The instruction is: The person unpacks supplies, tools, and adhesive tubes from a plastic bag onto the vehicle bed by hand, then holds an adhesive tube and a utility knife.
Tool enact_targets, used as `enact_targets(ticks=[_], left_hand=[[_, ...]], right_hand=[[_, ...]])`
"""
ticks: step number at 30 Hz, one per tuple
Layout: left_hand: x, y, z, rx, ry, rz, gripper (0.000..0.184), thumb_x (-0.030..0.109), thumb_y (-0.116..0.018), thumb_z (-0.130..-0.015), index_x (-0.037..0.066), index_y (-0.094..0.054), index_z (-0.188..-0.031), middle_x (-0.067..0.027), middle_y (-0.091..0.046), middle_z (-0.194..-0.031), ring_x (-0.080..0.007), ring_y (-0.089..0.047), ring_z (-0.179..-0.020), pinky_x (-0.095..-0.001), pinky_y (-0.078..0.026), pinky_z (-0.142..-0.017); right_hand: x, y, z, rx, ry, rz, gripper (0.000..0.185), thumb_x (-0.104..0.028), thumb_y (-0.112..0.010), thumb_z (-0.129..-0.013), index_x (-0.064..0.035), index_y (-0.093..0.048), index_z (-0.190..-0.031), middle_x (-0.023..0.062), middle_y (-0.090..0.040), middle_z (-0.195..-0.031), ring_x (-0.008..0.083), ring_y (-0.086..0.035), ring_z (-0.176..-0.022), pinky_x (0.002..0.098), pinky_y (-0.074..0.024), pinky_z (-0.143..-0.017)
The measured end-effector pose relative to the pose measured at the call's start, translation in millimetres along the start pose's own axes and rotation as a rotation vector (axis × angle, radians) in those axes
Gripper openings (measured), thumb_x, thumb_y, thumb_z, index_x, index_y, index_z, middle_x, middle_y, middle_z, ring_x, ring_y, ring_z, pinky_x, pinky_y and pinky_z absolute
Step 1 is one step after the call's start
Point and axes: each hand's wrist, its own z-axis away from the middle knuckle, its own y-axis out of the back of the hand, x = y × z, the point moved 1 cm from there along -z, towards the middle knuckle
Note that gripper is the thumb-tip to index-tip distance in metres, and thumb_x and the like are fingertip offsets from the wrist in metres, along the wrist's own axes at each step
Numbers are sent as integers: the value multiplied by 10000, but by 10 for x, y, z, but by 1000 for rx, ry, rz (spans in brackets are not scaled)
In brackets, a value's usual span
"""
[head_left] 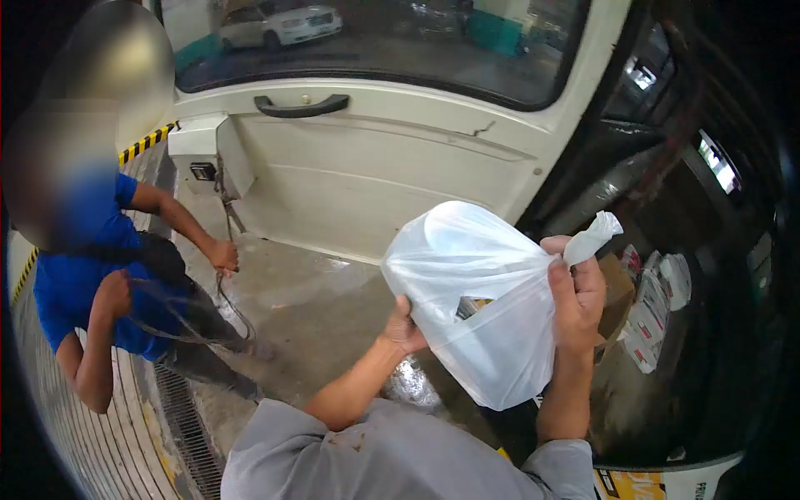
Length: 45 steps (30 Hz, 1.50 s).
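Note:
A white, partly see-through plastic bag [475, 317] hangs in front of my chest, with something bulky inside and a darker item faintly visible at its middle. My right hand [577, 296] grips the gathered neck of the bag, whose twisted end sticks out above the fingers. On the bag's lower left side, my left hand [403, 327] supports it from the side and below, its thumb up and the other fingers partly hidden behind the plastic.
A person in a blue shirt [79, 283] stands at left, holding a thin rope [179, 329]. Ahead is a cream vehicle door [375, 183] with a black handle [302, 107]. Packages [646, 325] and a cardboard box [614, 292] lie at right. A floor grate [179, 417] runs lower left.

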Motion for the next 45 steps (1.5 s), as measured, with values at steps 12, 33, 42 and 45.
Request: enact_targets(ticks=[12,33,42,45], left_hand=[[764,1037,105,579,-449,134,543,308,-261,-974,-15,-163,-1399,-164,-225,-1451,-300,-243,-1336,-432,-229,-1091],[2846,429,-1800,921,-1397,-1576,438,125,-712,-710,48,-555,-1111,-159,-427,-1064,-309,-419,-1022,-385,-355,-913],[2783,916,-1899,1006,-1275,-1510,264,151,-691,-730,64,-629,-970,-137,-462,-1032,-308,-468,-973,-378,-398,-854],[2730,1158,-1850,1048,-1241,-1533,236,142,-677,-740,68,-630,-960,-144,-489,-1025,-315,-471,-980,-379,-400,-853]], right_hand=[[268,495,905,121,-242,93,136,-66,-545,-857,-14,-597,-971,46,-601,-950,122,-525,-889,252,-388,-834],[279,284,870,422,-198,452,280,-179,-524,-908,35,-514,-1087,100,-547,-1030,183,-509,-955,302,-379,-870],[329,187,818,413,-276,576,322,-174,-534,-897,40,-508,-1136,118,-547,-1075,197,-508,-989,313,-376,-886],[365,206,775,423,-266,502,326,-160,-532,-894,43,-504,-1148,119,-548,-1082,205,-511,-997,314,-378,-894]])
